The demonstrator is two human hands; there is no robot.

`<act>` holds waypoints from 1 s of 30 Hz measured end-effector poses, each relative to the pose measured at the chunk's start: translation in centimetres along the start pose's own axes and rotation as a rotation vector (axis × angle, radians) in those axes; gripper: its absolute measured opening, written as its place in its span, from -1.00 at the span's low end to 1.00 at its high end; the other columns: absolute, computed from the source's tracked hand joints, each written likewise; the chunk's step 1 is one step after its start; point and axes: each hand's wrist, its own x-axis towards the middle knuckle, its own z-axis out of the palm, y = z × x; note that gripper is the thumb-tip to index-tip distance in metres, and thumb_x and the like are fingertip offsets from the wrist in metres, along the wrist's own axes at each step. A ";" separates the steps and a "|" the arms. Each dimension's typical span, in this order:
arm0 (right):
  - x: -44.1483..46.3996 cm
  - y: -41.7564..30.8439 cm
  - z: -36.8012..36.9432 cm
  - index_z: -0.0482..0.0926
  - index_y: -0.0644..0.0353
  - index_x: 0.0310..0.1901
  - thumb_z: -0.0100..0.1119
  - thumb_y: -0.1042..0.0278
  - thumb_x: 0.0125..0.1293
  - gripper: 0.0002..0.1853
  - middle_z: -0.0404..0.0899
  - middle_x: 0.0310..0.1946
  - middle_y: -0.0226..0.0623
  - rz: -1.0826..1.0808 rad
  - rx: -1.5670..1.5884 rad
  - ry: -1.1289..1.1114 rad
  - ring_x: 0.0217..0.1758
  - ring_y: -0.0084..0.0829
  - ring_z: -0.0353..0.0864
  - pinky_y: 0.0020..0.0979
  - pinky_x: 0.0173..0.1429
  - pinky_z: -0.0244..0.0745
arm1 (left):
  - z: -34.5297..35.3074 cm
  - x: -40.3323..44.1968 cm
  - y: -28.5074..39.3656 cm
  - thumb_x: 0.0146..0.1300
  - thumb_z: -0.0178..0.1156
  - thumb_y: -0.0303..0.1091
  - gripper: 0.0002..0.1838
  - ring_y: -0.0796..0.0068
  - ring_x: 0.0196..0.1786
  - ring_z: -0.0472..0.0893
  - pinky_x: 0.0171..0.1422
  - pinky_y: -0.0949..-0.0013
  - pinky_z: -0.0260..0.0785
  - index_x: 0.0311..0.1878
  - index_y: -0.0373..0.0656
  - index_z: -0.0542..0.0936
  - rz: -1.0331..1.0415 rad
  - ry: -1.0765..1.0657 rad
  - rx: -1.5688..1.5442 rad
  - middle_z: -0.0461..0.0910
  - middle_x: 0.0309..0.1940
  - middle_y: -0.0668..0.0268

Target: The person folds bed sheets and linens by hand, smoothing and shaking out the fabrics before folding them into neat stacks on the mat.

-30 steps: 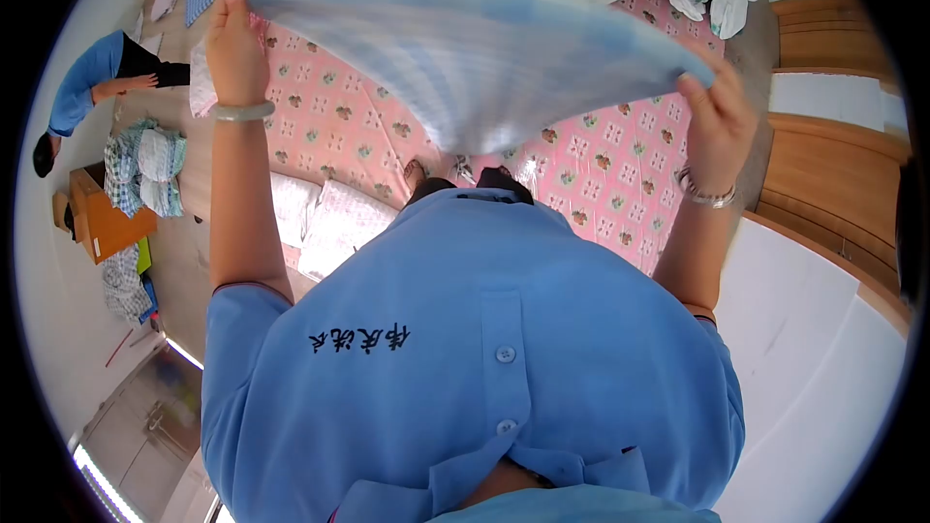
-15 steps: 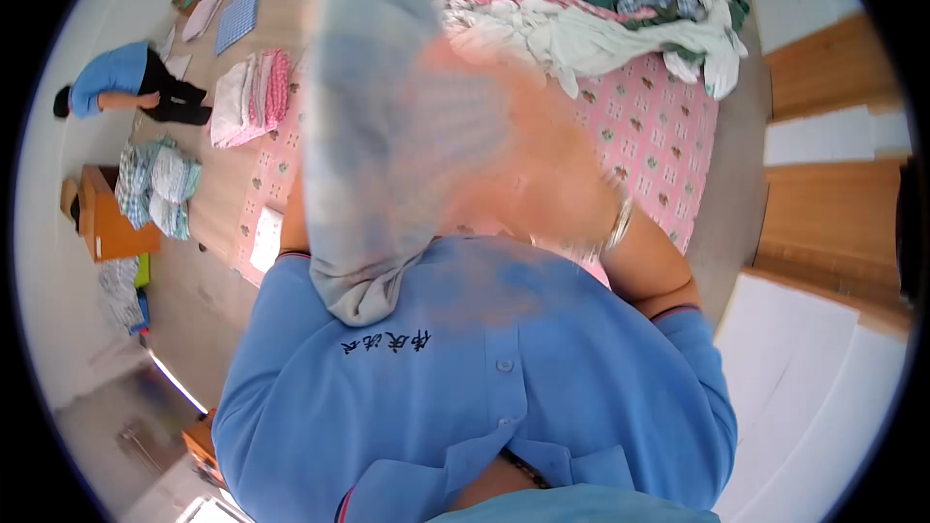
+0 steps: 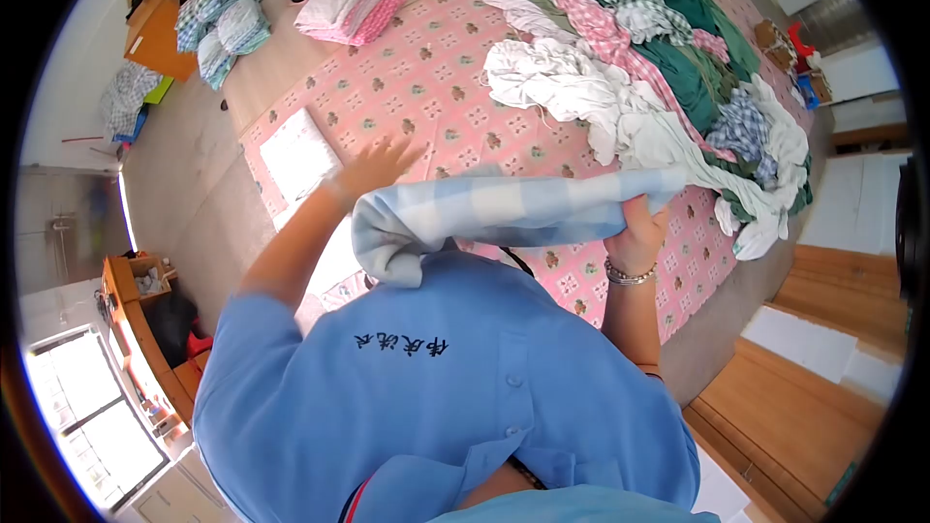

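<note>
A folded blue-and-white checked cloth stretches across in front of my chest, its plain grey-blue underside folded down at the left end. My right hand, with bracelets at its wrist, grips the cloth's right end, thumb on top. My left hand is beyond the cloth's left end, fingers spread and holding nothing. Below that hand, a white folded cloth lies on the pink patterned sheet over the floor.
A large heap of loose white, green and checked linens covers the right side. Folded pink and white cloths are stacked at the back. A co-worker's hand touches bundled checked cloths near an orange cabinet. Wooden furniture lines the right.
The checked cloth has gone from hanging upright and blurred to lying crosswise in my right hand. My left hand now shows, spread. The view has shifted, revealing more of the linen heap.
</note>
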 end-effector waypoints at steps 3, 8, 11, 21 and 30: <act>2.9 1.1 3.2 0.42 0.26 -0.21 0.03 0.38 0.17 -0.82 0.49 -0.34 -0.38 0.012 0.019 -0.033 -0.31 -0.54 0.47 -0.49 -0.20 0.38 | -5.1 -6.0 1.3 -0.03 0.22 -0.26 -0.37 0.24 0.12 0.29 0.22 0.32 0.06 0.14 -0.14 0.26 -0.075 -0.227 -1.346 0.30 0.08 0.14; 8.4 4.7 9.5 0.43 0.27 -0.20 0.04 0.34 0.18 -0.79 0.47 -0.30 -0.37 0.082 0.005 -0.012 -0.28 -0.56 0.45 -0.50 -0.19 0.36 | -2.1 -7.3 4.3 -0.01 0.21 -0.36 -0.24 0.31 0.15 0.23 0.23 0.32 0.04 0.22 -0.21 0.02 -0.567 0.279 -1.562 0.20 0.10 0.17; 11.8 6.2 11.9 0.35 0.26 -0.09 -0.03 0.24 0.22 -0.70 0.44 -0.22 -0.32 0.185 0.028 -0.164 -0.18 -0.45 0.45 -0.38 -0.08 0.36 | -1.5 -3.3 1.7 0.04 0.12 -0.45 -0.30 0.39 0.09 0.28 0.19 0.32 0.10 0.20 -0.18 -0.03 -0.933 0.892 -1.922 0.19 0.07 0.22; 28.8 8.1 10.4 0.46 0.24 -0.18 0.08 0.32 0.16 -0.77 0.47 -0.22 -0.40 0.079 -0.282 -0.020 -0.18 -0.56 0.42 -0.51 -0.06 0.30 | -5.1 4.5 -26.9 0.18 0.03 -0.34 -0.81 0.71 -0.31 0.40 -0.22 0.61 0.26 -0.20 -0.21 0.50 -0.667 0.797 -1.402 0.49 -0.40 0.44; 31.7 6.7 7.2 0.45 0.24 -0.14 0.01 0.42 0.19 -0.79 0.47 -0.19 -0.39 -0.041 -0.354 -0.096 -0.11 -0.55 0.41 -0.48 0.02 0.26 | -14.0 7.5 -31.4 0.17 0.04 -0.42 -0.81 0.69 -0.26 0.40 -0.14 0.59 0.27 -0.16 -0.25 0.45 -0.260 0.756 -1.065 0.47 -0.36 0.44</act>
